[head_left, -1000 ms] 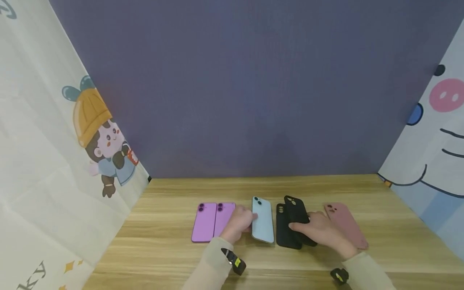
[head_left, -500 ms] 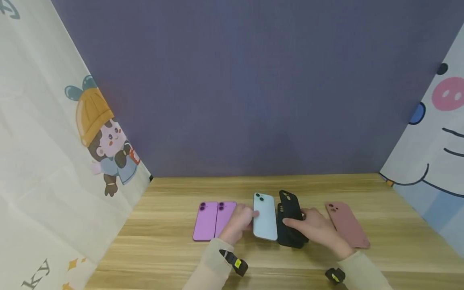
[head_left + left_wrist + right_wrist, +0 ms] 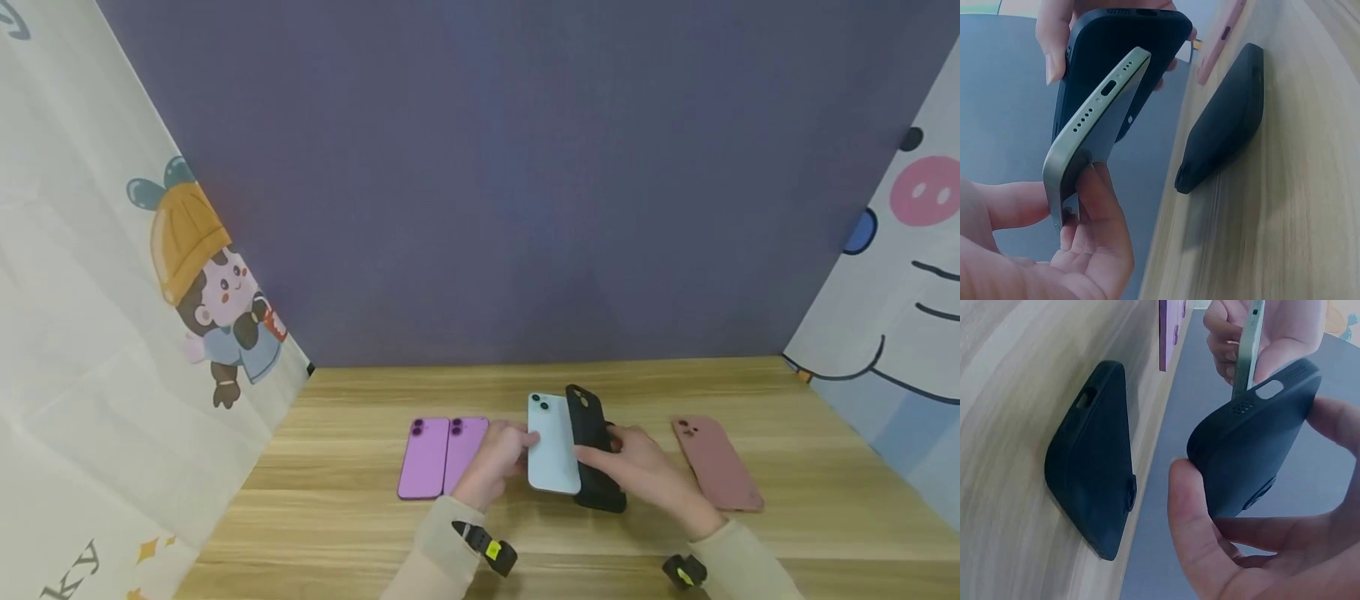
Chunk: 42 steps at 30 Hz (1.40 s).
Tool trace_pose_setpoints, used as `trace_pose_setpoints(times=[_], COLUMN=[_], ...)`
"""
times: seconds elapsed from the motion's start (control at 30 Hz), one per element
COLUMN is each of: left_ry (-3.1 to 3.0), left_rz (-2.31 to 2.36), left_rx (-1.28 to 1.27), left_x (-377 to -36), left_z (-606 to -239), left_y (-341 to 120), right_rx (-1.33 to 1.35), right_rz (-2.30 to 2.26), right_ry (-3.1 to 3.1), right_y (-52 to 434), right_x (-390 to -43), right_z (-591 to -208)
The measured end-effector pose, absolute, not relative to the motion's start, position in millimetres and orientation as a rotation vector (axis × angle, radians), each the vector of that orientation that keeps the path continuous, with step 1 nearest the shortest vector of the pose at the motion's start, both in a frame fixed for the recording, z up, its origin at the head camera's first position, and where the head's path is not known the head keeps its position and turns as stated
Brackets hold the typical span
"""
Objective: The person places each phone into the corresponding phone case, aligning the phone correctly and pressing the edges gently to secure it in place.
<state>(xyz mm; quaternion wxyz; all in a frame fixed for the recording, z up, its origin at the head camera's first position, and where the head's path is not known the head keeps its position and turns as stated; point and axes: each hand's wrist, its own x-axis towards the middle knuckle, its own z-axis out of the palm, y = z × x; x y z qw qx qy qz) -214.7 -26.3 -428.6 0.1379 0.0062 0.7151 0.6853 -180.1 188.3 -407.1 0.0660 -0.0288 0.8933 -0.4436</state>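
In the head view my left hand [image 3: 491, 460] grips the left edge of a light blue phone [image 3: 553, 454], back side up and raised off the table. My right hand [image 3: 651, 473] pinches a black phone case [image 3: 588, 413] by its sides, tilted, just to the phone's right. In the left wrist view the phone's edge with the charging port [image 3: 1099, 103] overlaps the open inner side of the case [image 3: 1100, 53]; whether they touch I cannot tell. A second black phone case [image 3: 1091, 465] lies on the table below, mostly hidden in the head view.
Two purple phones [image 3: 424, 458] lie side by side, left of my left hand. A pink phone case [image 3: 718, 463] lies at the right, beyond my right hand. The wooden table [image 3: 330, 483] ends at a dark upright panel [image 3: 480, 183], with printed cloth on both sides.
My right hand has brought the black case leftward, from above the second case to the phone's right edge. The light blue phone has shifted slightly right and up in my left hand.
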Motion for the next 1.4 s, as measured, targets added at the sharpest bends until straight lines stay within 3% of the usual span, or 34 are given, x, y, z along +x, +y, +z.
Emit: trace_pose_setpoints(times=[1.4], left_ry=[1.961], left_rz=[2.048], left_rx=[0.124], left_x=[-209], left_z=[-434], left_y=[-25], right_rx=[-0.1], right_rz=[-1.462], right_ry=[2.581], right_y=[168], right_x=[-175], right_z=[-411])
